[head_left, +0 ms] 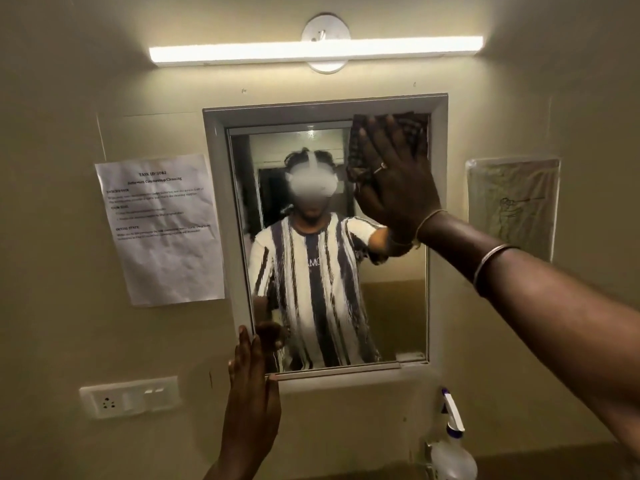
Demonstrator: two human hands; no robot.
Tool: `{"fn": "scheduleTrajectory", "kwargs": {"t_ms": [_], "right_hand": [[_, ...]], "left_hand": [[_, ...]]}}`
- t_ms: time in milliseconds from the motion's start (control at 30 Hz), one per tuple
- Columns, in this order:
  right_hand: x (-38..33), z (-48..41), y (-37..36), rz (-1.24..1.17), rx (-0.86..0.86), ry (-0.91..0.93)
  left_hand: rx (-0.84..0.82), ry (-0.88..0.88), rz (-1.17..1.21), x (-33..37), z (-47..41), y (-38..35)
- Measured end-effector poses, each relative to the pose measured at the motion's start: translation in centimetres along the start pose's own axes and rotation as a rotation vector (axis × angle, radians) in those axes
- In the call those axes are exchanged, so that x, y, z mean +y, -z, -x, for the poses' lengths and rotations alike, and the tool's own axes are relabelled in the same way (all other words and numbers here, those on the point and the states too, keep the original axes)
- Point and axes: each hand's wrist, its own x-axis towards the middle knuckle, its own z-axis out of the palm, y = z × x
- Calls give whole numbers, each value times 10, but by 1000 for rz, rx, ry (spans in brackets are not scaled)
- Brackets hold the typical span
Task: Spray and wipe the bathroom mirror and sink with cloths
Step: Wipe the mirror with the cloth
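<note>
A white-framed mirror (391, 306) hangs on the beige wall in front of me. My right hand (394, 178) presses a dark cloth (412, 129) flat against the glass at the mirror's upper right corner, fingers straight. With straight fingers, my left hand (251, 379) rests on the mirror's lower left frame corner. A clear spray bottle (452, 441) with a white and purple nozzle stands below the mirror at the lower right. The sink is hidden below the frame's bottom edge.
A printed task sheet (159, 230) is taped to the wall left of the mirror, and a plastic-covered drawing (512, 202) hangs to its right. A white socket and switch plate (130, 396) sits at the lower left. A tube light (315, 51) glows above.
</note>
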Motion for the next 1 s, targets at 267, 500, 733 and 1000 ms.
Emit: {"fn": "scheduleTrajectory", "kwargs": {"t_ms": [267,500,733,1000], "right_hand": [[-21,99,-21,-78,-1,-45],[-54,244,-51,-102,-79,-51],[-39,237,-53,-96,-62,-28],[18,57,-10,-41,49,-95]], "left_hand": [[-3,7,-12,1,1,0],[-16,17,-1,-1,-1,-1],[-19,10,2,-5,-1,-1],[-34,4,9,-4,-1,1]]}}
